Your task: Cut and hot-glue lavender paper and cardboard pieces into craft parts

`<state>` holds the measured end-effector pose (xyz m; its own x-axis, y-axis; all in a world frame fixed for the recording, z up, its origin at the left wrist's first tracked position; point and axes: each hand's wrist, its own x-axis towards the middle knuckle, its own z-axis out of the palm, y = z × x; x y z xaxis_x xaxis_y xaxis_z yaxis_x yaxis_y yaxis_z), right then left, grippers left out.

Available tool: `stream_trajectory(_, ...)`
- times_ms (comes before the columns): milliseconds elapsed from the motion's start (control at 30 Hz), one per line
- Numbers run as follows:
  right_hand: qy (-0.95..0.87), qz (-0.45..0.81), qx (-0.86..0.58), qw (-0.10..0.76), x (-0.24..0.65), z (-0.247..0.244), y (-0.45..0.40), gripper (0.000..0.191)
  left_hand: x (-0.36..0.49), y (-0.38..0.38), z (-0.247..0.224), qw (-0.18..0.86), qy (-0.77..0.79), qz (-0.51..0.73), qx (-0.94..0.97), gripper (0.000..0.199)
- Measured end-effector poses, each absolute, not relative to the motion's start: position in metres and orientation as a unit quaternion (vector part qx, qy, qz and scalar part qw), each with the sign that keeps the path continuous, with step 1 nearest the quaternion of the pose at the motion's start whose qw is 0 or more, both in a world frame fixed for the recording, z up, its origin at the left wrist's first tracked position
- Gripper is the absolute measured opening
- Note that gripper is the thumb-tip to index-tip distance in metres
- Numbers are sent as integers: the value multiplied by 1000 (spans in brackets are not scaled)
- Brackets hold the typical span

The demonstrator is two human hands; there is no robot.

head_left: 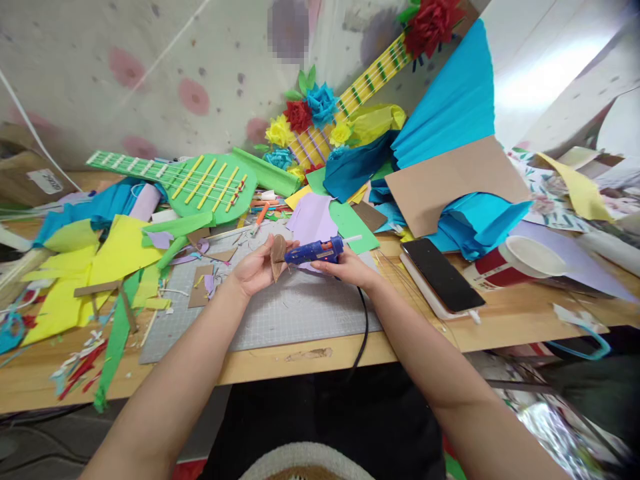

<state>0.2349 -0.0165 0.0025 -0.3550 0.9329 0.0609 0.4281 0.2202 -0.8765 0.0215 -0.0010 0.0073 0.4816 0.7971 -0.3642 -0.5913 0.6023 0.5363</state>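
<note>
My right hand (345, 267) is wrapped round a blue hot glue gun (314, 251), with a clear glue stick (353, 239) poking out of its back end. The gun's nozzle points left and meets or nearly meets a small brown cardboard piece (278, 257) with a curved outline. Between the fingers of my left hand (255, 268) that cardboard piece is held up on edge. Both hands are above a grey cutting mat (300, 313). A black cord (367, 327) runs down from the gun over the table's front edge.
Left lies a green paper guitar (215, 190) amid paper scraps (120, 250). A yellow guitar neck (373, 80) with paper flowers (323, 103) leans at the back. On the right are a phone (443, 275), a paper cup (515, 263), cardboard (450, 180) and blue crepe paper (455, 107).
</note>
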Motion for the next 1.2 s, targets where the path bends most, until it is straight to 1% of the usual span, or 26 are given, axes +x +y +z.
stream_trajectory(200, -670, 380, -509, 384, 235, -2, -10, 40, 24, -3, 8, 841, 296, 422, 167, 40)
stream_trajectory(333, -698, 404, -473, 354, 235, -4, -11, 37, 22, -1, 5, 840, 300, 418, 172, 37)
stream_trajectory(400, -699, 404, -466, 361, 234, -5, -12, 36, 22, -1, 5, 838, 301, 421, 172, 36)
stream_trajectory(600, -605, 371, -548, 443, 241, -1, -6, 37, 24, -4, 12, 845, 294, 416, 166, 46)
stream_trajectory(667, -570, 357, -558, 486, 252, 4, -3, 39, 23, -4, 13, 842, 294, 420, 166, 46)
stream_trajectory(733, -540, 323, -563, 536, 266, 8, 0, 40, 20, -3, 12, 838, 289, 430, 170, 46)
stream_trajectory(800, -504, 271, -594, 565, 282, 8, 5, 40, 18, -1, 12, 832, 286, 443, 175, 47)
stream_trajectory(867, -489, 239, -647, 534, 296, 4, 10, 42, 16, 0, 12, 824, 286, 458, 173, 48)
stream_trajectory(1033, -498, 196, -753, 383, 306, -13, 19, 48, 12, 3, 13, 811, 274, 495, 147, 49)
stream_trajectory(1100, -515, 176, -771, 330, 301, -16, 19, 50, 11, 5, 12, 807, 269, 509, 135, 48)
stream_trajectory(1200, -550, 162, -772, 274, 298, -14, 17, 53, 10, 7, 10, 798, 266, 527, 123, 47)
